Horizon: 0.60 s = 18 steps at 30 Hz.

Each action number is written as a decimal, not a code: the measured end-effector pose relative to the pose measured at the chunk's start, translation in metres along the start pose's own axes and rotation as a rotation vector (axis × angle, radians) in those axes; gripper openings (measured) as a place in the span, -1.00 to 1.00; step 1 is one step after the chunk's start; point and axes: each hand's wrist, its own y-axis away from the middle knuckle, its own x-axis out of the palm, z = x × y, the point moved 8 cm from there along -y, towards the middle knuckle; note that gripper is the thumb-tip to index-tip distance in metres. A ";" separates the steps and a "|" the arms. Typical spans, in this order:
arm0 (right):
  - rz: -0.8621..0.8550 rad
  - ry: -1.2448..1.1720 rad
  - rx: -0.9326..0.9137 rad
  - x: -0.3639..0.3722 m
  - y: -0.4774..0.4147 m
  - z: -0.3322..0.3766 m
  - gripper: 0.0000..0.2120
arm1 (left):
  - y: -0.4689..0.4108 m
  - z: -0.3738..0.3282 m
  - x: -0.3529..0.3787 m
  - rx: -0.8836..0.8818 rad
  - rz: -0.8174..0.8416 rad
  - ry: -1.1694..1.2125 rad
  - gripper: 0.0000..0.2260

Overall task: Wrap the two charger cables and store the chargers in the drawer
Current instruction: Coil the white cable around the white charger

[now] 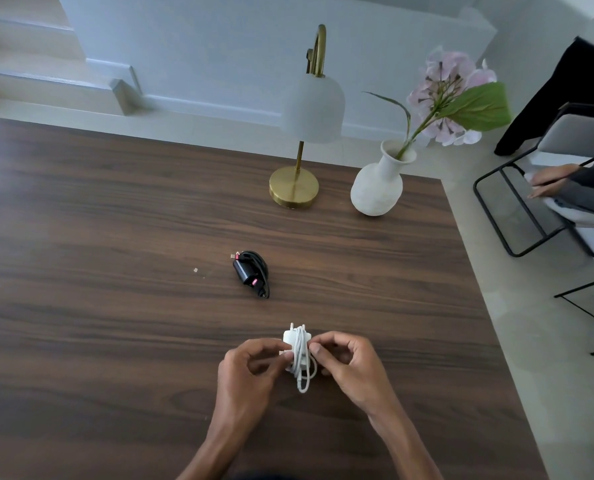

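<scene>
Over the wooden surface [115,237], I am gripping the white charger [297,348] between my left hand [250,370] and right hand [349,363], keeping the loops snug while tucking the loose end; the black charger [250,273] is lying wrapped beyond.

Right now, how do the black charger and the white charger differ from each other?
The black charger lies alone on the wooden table, untouched; the white charger is held between the left hand and the right hand. The black one lies farther from the person, the white one close. Both have their cable wound around the body.
</scene>
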 end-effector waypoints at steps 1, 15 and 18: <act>-0.005 0.003 -0.003 0.000 0.000 0.001 -0.96 | 0.001 -0.002 -0.001 0.007 -0.005 -0.004 -0.90; -0.145 -0.028 -0.024 -0.009 0.000 -0.005 -0.98 | 0.008 -0.018 0.004 0.134 -0.115 -0.048 -0.85; -0.144 -0.107 0.018 -0.008 -0.001 -0.014 -0.96 | 0.010 -0.017 0.005 0.133 -0.103 -0.026 -0.84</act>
